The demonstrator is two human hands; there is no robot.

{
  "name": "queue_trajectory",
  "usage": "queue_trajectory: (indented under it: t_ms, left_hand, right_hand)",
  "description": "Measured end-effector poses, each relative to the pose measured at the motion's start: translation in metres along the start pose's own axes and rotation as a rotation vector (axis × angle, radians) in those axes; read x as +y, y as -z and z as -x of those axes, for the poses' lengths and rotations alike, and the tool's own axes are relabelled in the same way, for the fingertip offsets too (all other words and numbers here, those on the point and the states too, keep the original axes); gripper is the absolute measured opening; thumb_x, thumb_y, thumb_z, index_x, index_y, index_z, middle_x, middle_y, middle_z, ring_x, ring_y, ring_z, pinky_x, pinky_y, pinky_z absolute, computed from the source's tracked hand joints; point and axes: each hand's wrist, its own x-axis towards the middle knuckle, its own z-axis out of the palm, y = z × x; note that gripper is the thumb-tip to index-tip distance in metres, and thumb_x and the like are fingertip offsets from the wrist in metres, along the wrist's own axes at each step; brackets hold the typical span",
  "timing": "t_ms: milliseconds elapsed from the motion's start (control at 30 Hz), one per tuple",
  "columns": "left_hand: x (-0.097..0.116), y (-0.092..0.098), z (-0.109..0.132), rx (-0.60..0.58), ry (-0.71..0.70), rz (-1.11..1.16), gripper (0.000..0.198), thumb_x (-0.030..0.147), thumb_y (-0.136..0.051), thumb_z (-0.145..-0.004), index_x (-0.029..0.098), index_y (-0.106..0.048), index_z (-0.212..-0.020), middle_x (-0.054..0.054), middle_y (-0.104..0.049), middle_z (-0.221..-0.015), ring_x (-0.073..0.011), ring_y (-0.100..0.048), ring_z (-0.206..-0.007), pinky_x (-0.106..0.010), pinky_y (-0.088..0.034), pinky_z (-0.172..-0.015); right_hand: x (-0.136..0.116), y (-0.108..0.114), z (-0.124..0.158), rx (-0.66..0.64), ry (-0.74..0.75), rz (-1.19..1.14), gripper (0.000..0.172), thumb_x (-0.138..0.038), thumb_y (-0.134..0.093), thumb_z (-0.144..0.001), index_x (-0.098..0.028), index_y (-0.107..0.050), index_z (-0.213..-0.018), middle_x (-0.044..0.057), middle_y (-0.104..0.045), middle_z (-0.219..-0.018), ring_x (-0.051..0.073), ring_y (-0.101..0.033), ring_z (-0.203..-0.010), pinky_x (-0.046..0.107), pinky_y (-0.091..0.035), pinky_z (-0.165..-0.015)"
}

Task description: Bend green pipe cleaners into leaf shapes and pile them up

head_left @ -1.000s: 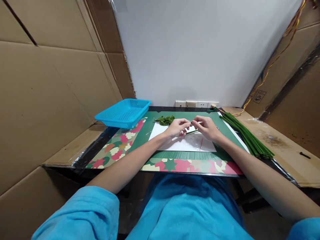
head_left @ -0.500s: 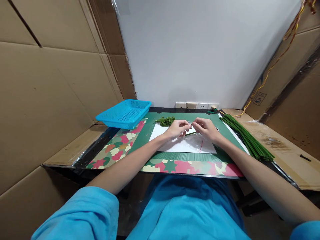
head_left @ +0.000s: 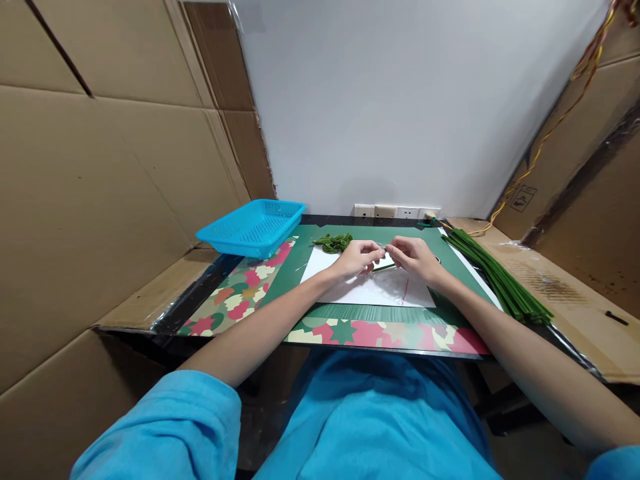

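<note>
Over a white sheet (head_left: 370,293), my left hand (head_left: 356,259) and my right hand (head_left: 414,259) are pinched closed with their fingertips almost touching. A thin green pipe cleaner (head_left: 384,267) runs between them, its ends covered by the fingers. The tiny bit right at the fingertips is too small to make out clearly. Behind my left hand lies a small pile of bent green pipe cleaner pieces (head_left: 333,242). Part of a dark ring-shaped thing (head_left: 437,259) peeks out beside my right hand; the rest of it is hidden.
A blue perforated basket (head_left: 253,227) sits at the table's back left. Long straight green pipe cleaners (head_left: 500,277) lie bundled on the right. A short red line (head_left: 405,292) shows on the sheet. Sockets (head_left: 397,211) line the wall; cardboard panels (head_left: 125,167) stand at the sides.
The whole view has shifted slightly, so everything appears a little farther right. Both hands keep their pinch over the sheet, with hardly any movement of the fingers.
</note>
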Motion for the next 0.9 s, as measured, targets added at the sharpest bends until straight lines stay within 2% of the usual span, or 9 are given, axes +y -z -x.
queue_trajectory:
  t_ms: [333, 700, 900]
  left_hand:
    - [-0.0015, 0.0012, -0.0027, -0.042, -0.030, -0.033, 0.037, 0.048, -0.076, -0.079, 0.012, -0.066, -0.076, 0.003, -0.052, -0.056, -0.0082, -0.045, -0.050, -0.022, -0.031, -0.046]
    - [-0.0031, 0.0004, -0.0017, -0.027, -0.005, -0.028, 0.034, 0.046, -0.076, -0.080, 0.013, -0.067, -0.077, 0.003, -0.052, -0.058, -0.0080, -0.045, -0.050, -0.022, -0.032, -0.046]
    - [-0.0067, 0.0018, -0.0013, -0.044, -0.012, -0.033, 0.032, 0.044, -0.074, -0.082, 0.014, -0.067, -0.079, 0.003, -0.051, -0.058, -0.0083, -0.045, -0.049, -0.022, -0.029, -0.044]
  right_hand:
    - [0.0015, 0.0002, -0.0008, 0.015, 0.018, 0.028, 0.054, -0.056, -0.047, -0.104, -0.021, -0.049, -0.063, -0.001, -0.054, -0.058, 0.013, -0.046, -0.056, 0.029, -0.033, -0.059]
    - [0.0002, -0.0012, -0.0003, 0.010, 0.003, 0.023, 0.048, -0.059, -0.054, -0.100, -0.021, -0.055, -0.070, -0.001, -0.057, -0.059, 0.015, -0.047, -0.055, 0.029, -0.033, -0.057]
    - [-0.0005, -0.0005, 0.0006, 0.003, 0.007, 0.055, 0.048, -0.056, -0.053, -0.100, -0.021, -0.054, -0.068, -0.001, -0.057, -0.058, 0.014, -0.046, -0.055, 0.030, -0.033, -0.058]
